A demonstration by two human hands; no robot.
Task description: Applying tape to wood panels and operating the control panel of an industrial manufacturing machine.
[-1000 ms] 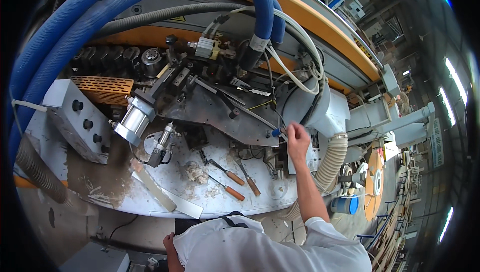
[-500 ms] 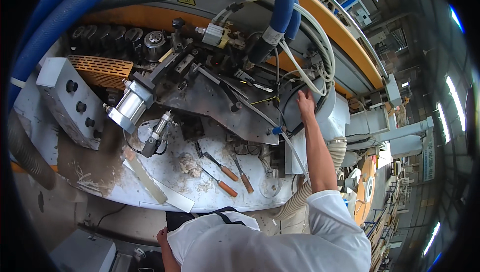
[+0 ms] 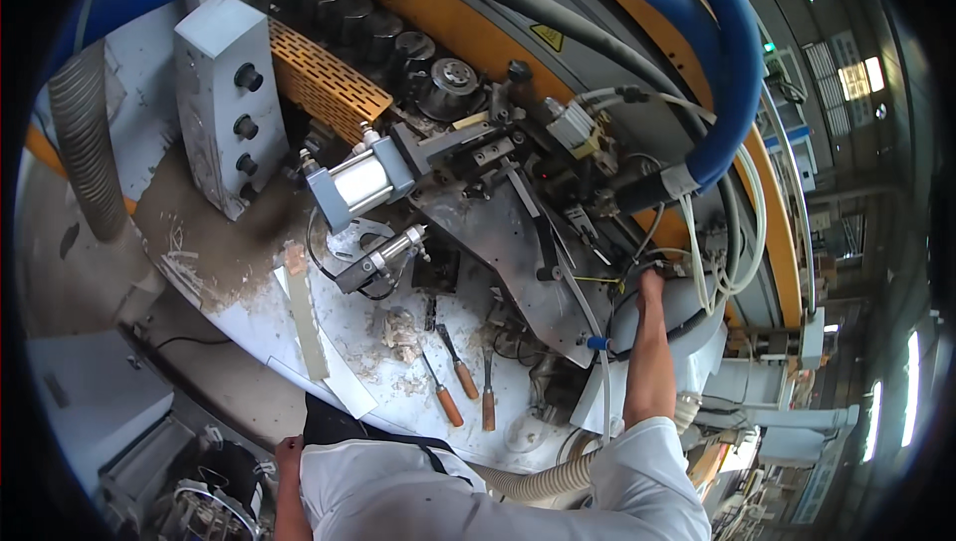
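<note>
My right hand (image 3: 651,285) reaches into the far right of the machine, beside the dark metal plate (image 3: 538,287) and the hoses. Its fingers are turned away among the fittings, so what they touch is hidden. A thin yellow cord (image 3: 599,280) and a blue connector (image 3: 597,343) on a pale tube are near that forearm. Down by my left hip is my left hand (image 3: 289,450), away from the machine; its fingers are too unclear to read. Several wooden-handled hand tools (image 3: 463,379) lie on the white machine surface (image 3: 398,404) in front of me.
Beside the tools are a clump of shavings (image 3: 399,334) and pale strips (image 3: 308,327). A silver pneumatic cylinder (image 3: 360,185) juts out at left, near a grey box with black knobs (image 3: 227,93). Thick blue hoses (image 3: 732,53) arch overhead. A ribbed hose (image 3: 543,482) runs below the surface.
My view has turned, shifting the machine rightward and tilting it. My right hand has reached deeper among the fittings, and its fingers show less. My left hand still hangs at my side.
</note>
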